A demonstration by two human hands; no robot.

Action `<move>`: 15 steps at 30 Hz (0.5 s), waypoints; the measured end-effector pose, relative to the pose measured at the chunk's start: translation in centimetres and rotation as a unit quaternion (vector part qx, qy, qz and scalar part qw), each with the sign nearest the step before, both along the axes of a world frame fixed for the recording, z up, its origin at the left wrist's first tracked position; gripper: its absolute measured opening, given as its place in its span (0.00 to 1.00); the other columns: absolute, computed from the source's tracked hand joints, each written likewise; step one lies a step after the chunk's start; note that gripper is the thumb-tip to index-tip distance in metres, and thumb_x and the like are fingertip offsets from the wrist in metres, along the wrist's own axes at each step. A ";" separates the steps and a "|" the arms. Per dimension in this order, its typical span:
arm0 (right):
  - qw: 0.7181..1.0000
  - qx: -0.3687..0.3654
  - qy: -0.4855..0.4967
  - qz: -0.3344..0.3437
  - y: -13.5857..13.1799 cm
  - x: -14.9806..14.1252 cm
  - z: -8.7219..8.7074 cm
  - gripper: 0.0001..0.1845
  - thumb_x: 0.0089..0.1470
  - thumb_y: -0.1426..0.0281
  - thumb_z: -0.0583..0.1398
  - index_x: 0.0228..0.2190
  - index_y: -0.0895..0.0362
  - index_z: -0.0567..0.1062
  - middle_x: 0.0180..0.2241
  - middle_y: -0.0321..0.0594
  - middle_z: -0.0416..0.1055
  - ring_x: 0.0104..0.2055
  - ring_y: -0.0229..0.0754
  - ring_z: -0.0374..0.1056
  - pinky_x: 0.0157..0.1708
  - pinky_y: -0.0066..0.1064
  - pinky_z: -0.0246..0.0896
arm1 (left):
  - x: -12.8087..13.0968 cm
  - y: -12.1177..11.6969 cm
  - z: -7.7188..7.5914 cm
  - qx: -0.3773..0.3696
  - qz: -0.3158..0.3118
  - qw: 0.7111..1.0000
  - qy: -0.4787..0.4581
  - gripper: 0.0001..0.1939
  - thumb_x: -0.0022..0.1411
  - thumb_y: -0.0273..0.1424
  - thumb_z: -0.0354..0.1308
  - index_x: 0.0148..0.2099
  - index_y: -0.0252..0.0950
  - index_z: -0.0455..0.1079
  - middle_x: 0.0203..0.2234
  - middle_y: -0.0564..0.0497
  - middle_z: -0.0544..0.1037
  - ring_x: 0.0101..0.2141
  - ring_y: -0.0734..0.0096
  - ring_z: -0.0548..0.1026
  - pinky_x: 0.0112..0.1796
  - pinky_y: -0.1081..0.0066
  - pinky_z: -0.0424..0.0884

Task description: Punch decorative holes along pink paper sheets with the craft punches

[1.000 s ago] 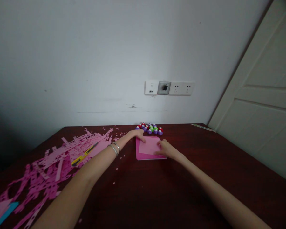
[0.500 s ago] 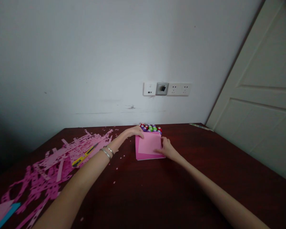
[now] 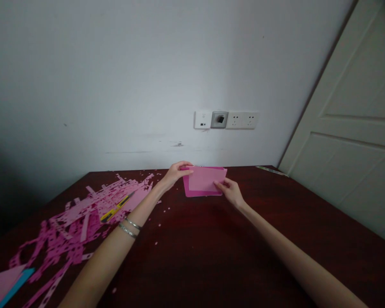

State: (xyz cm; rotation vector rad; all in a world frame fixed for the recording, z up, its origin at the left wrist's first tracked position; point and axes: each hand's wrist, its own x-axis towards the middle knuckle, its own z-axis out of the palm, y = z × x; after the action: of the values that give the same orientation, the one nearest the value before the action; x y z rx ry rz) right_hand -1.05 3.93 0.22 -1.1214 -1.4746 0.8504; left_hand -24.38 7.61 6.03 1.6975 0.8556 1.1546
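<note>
Between my hands is a small stack of pink paper sheets (image 3: 205,179), a light pink one in front of darker pink ones, raised and tilted near the back of the table. My left hand (image 3: 177,173) pinches the stack at its upper left corner, thumb in front. My right hand (image 3: 231,191) grips the lower right side, its thumb lying on the light sheet. The sheets are slightly out of line with each other. What stands behind them is almost wholly hidden now.
A heap of punched pink paper strips (image 3: 83,222) covers the table's left side, with a yellow utility knife (image 3: 115,208) on it. Pink and blue sheets (image 3: 9,282) lie at the near left corner. A thin strip (image 3: 271,170) lies at the back right, by the wall (image 3: 141,85).
Both hands have lifted the pink sheets upward and tilted them. The colourful round-topped objects behind, visible before, are now covered. The view has shifted slightly.
</note>
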 end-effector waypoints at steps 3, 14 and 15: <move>1.000 -0.006 0.014 -0.002 -0.1 -0.3 -1.4 0.27 0.43 0.52 0.60 0.38 0.62 0.72 0.37 0.48 0.73 0.38 0.48 0.69 0.37 0.37 0.64 | 0.3 -0.7 -2.7 -0.054 -0.017 0.997 -0.058 0.25 0.45 0.32 0.65 0.48 0.32 0.67 0.40 0.45 0.75 0.38 0.68 0.72 0.41 0.68 0.68; 1.000 -0.015 0.025 0.004 0.2 -0.8 -2.5 0.24 0.41 0.59 0.63 0.37 0.62 0.71 0.39 0.49 0.73 0.41 0.47 0.69 0.43 0.38 0.63 | 2.4 -2.1 -5.4 -0.036 0.047 0.998 -0.023 0.18 0.46 0.32 0.65 0.40 0.30 0.72 0.35 0.46 0.78 0.35 0.67 0.74 0.40 0.68 0.69; 1.000 -0.007 0.023 0.003 0.2 -0.9 -2.3 0.25 0.39 0.60 0.64 0.39 0.61 0.70 0.40 0.47 0.73 0.41 0.46 0.68 0.44 0.38 0.62 | 2.4 -2.2 -5.3 -0.020 0.049 0.998 -0.015 0.17 0.46 0.33 0.64 0.40 0.30 0.72 0.34 0.46 0.78 0.35 0.67 0.74 0.40 0.68 0.68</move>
State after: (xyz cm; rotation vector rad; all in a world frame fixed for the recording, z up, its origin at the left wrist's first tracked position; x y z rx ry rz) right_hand -1.97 4.09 -2.12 -1.1024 -1.4367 0.8868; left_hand -21.94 5.39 0.69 1.6172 0.9464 1.2158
